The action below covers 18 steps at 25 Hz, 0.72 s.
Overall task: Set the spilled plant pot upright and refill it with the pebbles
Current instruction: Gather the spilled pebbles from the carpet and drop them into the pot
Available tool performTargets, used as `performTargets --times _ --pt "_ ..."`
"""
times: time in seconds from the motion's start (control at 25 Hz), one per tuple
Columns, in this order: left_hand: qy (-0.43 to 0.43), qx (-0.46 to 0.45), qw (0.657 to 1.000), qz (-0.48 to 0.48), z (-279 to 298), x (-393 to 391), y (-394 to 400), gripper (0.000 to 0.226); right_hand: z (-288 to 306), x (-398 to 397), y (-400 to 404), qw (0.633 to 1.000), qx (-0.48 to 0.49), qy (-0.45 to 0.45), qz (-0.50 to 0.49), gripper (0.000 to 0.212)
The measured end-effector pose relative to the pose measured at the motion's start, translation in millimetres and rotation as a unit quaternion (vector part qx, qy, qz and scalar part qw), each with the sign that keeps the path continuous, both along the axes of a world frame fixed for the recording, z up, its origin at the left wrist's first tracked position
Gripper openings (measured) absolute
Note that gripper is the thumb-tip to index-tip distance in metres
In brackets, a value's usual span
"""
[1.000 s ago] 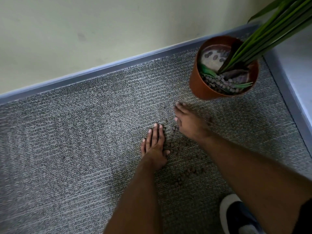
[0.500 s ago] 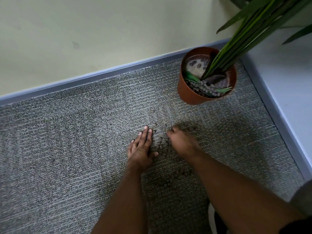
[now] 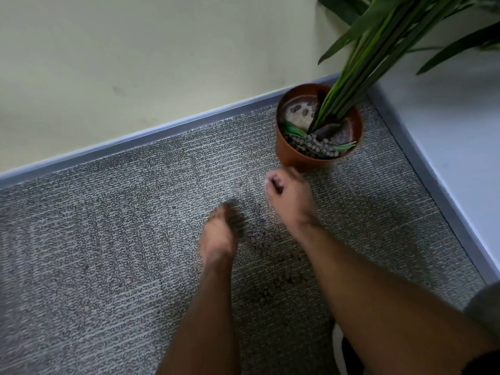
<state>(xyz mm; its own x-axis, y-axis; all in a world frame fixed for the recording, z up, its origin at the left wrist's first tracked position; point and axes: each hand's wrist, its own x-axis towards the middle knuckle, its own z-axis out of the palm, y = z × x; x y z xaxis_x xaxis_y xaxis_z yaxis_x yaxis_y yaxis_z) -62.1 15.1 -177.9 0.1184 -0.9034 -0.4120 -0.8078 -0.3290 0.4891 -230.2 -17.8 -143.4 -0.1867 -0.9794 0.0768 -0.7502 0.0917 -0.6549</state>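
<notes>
While the terracotta plant pot (image 3: 303, 155) stands upright on the grey carpet (image 3: 94, 253) near the corner of the wall, partly filled with pebbles round the green stalks, more brown pebbles (image 3: 257, 236) lie scattered on the carpet between the two hands. The right hand (image 3: 290, 200) is just in front of the pot with its fingers curled inward, though blur hides whether they hold pebbles. The left hand (image 3: 219, 234) rests beside the spill, its fingers too blurred to tell.
</notes>
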Motion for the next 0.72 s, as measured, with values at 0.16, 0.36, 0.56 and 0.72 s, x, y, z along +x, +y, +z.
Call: performTargets --times 0.16,0.36,0.56,0.72 --pt "0.162 -0.055 0.985 0.002 59.7 -38.0 -43.6 0.011 38.9 -2.8 -29.7 0.983 -0.159 -0.061 -0.065 0.009" --pt "0.213 -0.130 0.964 -0.097 127.3 -95.3 -96.0 0.032 40.2 -26.8 -35.6 0.920 -0.166 -0.191 -0.300 0.014" --pt "0.212 -0.083 0.962 -0.151 142.0 -127.1 -116.1 0.023 26.8 -42.0 -32.8 0.894 -0.107 -0.218 -0.377 0.030" --pt "0.249 -0.132 0.959 -0.020 118.7 -97.0 -86.5 0.034 24.9 -33.6 -22.7 0.886 -0.161 -0.216 -0.377 0.024"
